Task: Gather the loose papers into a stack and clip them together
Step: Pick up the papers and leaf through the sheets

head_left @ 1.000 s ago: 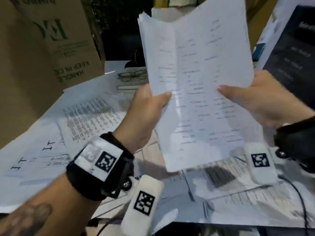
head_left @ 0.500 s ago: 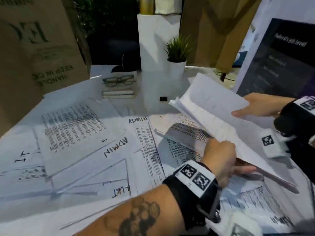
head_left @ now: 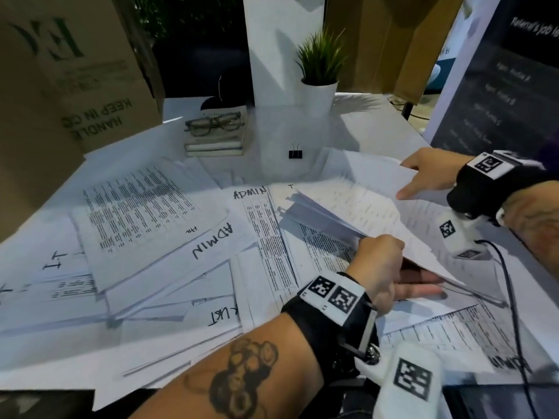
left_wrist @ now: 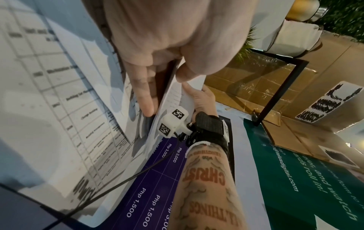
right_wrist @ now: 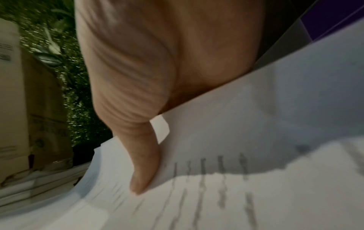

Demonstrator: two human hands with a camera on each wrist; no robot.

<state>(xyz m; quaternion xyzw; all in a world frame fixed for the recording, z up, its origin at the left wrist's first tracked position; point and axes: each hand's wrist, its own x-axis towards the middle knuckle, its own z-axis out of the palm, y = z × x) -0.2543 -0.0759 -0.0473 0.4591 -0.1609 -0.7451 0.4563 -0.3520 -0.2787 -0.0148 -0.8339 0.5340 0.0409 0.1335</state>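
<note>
A gathered stack of white printed papers (head_left: 372,207) is held low and tilted over the table's right side. My left hand (head_left: 390,267) grips its near edge, thumb on top and fingers underneath (left_wrist: 145,93). At the far edge my right hand (head_left: 423,173) pinches the stack, thumb pressed on the top sheet (right_wrist: 143,171). Several loose sheets (head_left: 145,213), some marked ADMIN and IT, lie spread over the table. A black binder clip (head_left: 295,153) stands alone on the table behind the papers.
A pair of glasses on stacked books (head_left: 216,131) and a potted plant (head_left: 320,83) stand at the back. A cardboard box (head_left: 60,80) rises at the left, a dark sign board (head_left: 499,95) at the right. A black cable (head_left: 511,297) trails along the right edge.
The stack came down from upright in front of the camera to a low tilt over the table. My left hand shifted from its left side to its near edge.
</note>
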